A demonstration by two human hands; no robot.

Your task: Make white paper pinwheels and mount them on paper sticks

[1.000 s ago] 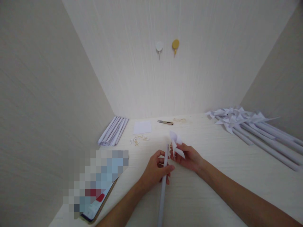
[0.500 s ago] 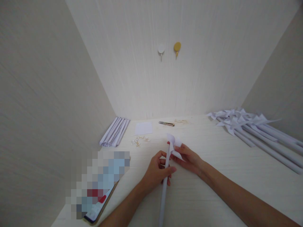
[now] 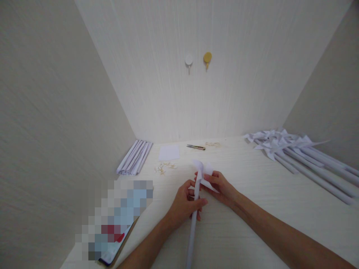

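Pinwheel head [image 3: 202, 172] sits at the top end of the rolled paper stick [image 3: 193, 220], above the desk [image 3: 252, 209]. Left hand [image 3: 183, 203] closes around the stick, whose long axis runs toward the person; right hand [image 3: 223, 186] pinches the head.

You face a pale, wood-grained back wall [image 3: 224, 93] carrying a round white hook [image 3: 189, 60] and a round gold hook [image 3: 207, 58], between matching side walls [image 3: 50, 112], above a light tabletop [image 3: 252, 209], evenly lit.
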